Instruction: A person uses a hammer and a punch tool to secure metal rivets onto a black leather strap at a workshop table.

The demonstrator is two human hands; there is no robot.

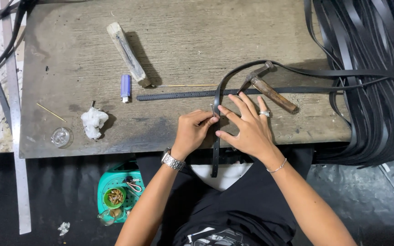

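My left hand (191,130) pinches a small metal piece (212,109) against a black leather strap (215,150) that hangs over the near edge of the worn wooden table (69,59). My right hand (248,127), wearing a ring and a thin bracelet, lies with fingers spread flat on the same strap and holds it down. A second black strap with punched holes (178,95) lies across the table just beyond both hands. A hammer (270,91) with a wooden handle rests right above my right hand.
A wooden block (127,53), a purple lighter (125,87), crumpled white tissue (92,122), a small glass dish (61,136) and thin sticks lie at left. A big pile of black straps (379,91) fills the right. A green basket (115,193) sits on the floor.
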